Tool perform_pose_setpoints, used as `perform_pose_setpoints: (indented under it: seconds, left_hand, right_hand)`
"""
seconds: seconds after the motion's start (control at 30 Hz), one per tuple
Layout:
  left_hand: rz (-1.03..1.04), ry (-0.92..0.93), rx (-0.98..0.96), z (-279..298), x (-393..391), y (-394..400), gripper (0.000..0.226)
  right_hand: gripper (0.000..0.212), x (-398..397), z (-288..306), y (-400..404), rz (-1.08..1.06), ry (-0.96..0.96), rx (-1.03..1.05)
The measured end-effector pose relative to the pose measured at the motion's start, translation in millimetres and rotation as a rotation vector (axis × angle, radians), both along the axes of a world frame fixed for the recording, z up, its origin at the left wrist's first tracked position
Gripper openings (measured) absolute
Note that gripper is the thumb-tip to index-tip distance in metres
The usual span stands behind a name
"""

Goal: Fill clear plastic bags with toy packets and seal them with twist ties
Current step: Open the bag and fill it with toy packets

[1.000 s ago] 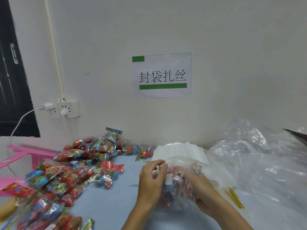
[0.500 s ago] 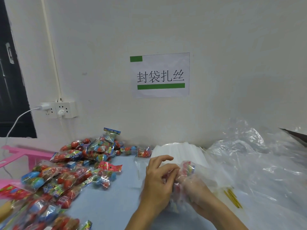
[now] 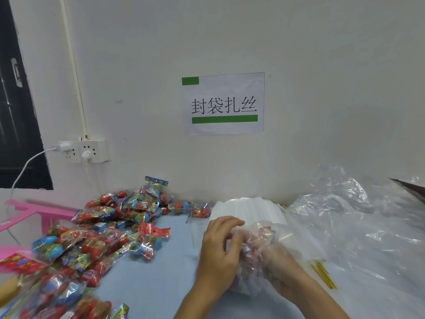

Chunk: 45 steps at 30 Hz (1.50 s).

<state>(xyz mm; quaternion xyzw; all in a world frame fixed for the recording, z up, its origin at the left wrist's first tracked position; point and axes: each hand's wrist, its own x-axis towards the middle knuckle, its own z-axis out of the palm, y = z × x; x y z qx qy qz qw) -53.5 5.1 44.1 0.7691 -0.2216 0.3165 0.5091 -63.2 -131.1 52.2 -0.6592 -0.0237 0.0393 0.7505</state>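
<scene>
Lower now, both hands bunch the bag, hiding packets.

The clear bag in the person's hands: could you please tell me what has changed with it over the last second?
The clear bag was held more open, with packets showing; now both hands have gathered its plastic into a tight bunch. The left hand has closed over the top, and the right hand holds it from beneath, wrapped in plastic. The toy packets, gold twist ties and stack of empty bags stayed put.
</scene>
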Motion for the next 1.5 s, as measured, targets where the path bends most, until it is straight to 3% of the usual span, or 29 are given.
perform_pose_setpoints:
  seconds: [0.07, 0.17, 0.23, 0.3, 0.37, 0.43, 0.5, 0.57, 0.73, 0.87, 0.93, 1.07, 1.2, 1.3, 1.4, 1.5]
  left_hand:
    - [0.037, -0.011, 0.027, 0.7, 0.0, 1.9, 0.018]
    - [0.094, -0.081, 0.223, -3.7, -1.2, -1.1, 0.024]
    - [0.109, -0.143, 0.277, -5.5, -2.2, -5.4, 0.028]
    - [0.131, -0.223, 0.287, -6.1, -1.8, -7.1, 0.019]
    - [0.153, -0.318, 0.309, -6.3, -0.5, -7.7, 0.007]
    - [0.158, -0.383, 0.353, -5.5, -1.7, -10.1, 0.007]
    - [0.135, -0.428, 0.419, -4.1, -5.3, -15.0, 0.006]
    - [0.084, -0.436, 0.453, -3.9, -9.3, -20.1, 0.003]
    - [0.003, -0.383, 0.428, 0.0, -17.5, -24.7, 0.007]
    - [0.022, -0.392, 0.419, 3.6, -19.1, -22.9, 0.006]
    - [0.017, -0.332, 0.325, 3.6, -18.0, -20.7, 0.009]
    - [0.107, -0.101, -0.065, 7.6, -3.1, 0.1, 0.016]
    - [0.253, 0.181, -0.219, 6.0, 22.7, 40.2, 0.04]
    - [0.17, 0.503, -0.089, -2.4, 34.6, 64.5, 0.045]
    - [-0.103, 0.674, 0.134, -9.4, 36.8, 83.5, 0.059]
    - [-0.337, 0.825, 0.242, -13.1, 34.2, 88.0, 0.084]
  right_hand:
    - [0.021, 1.6, 1.5, 1.8, -0.02, 0.003, 0.056]
    - [0.012, 2.9, -4.0, 3.8, -0.078, 0.001, 0.095]
    - [0.02, 2.4, -7.6, 3.5, -0.09, -0.011, 0.083]
    - [0.031, 3.9, -10.5, 0.9, -0.073, -0.026, 0.062]
    - [0.025, 4.7, -10.8, -1.2, -0.034, -0.027, 0.03]
    - [0.02, 5.9, -13.7, -0.9, -0.01, -0.008, 0.032]
    - [0.028, 5.9, -19.8, 1.3, 0.021, -0.046, 0.057]
    - [0.032, 5.8, -27.0, 3.2, 0.02, 0.014, 0.207]
    - [0.038, 3.7, -31.6, -1.2, 0.012, -0.005, 0.159]
    - [0.028, -3.8, -24.9, -4.2, 0.004, -0.052, 0.04]
    - [0.02, -2.6, -19.3, -4.4, 0.002, -0.047, -0.005]
    - [0.036, -1.4, -5.9, 0.9, -0.027, -0.01, -0.025]
    - [0.044, -1.0, -4.0, 0.4, -0.159, 0.004, -0.11]
    - [0.047, 1.1, -7.2, -0.3, -0.199, 0.024, -0.154]
    - [0.05, 2.0, -9.4, -1.1, -0.205, 0.04, -0.187]
    - [0.03, 2.7, -10.6, -1.9, -0.167, 0.027, -0.2]
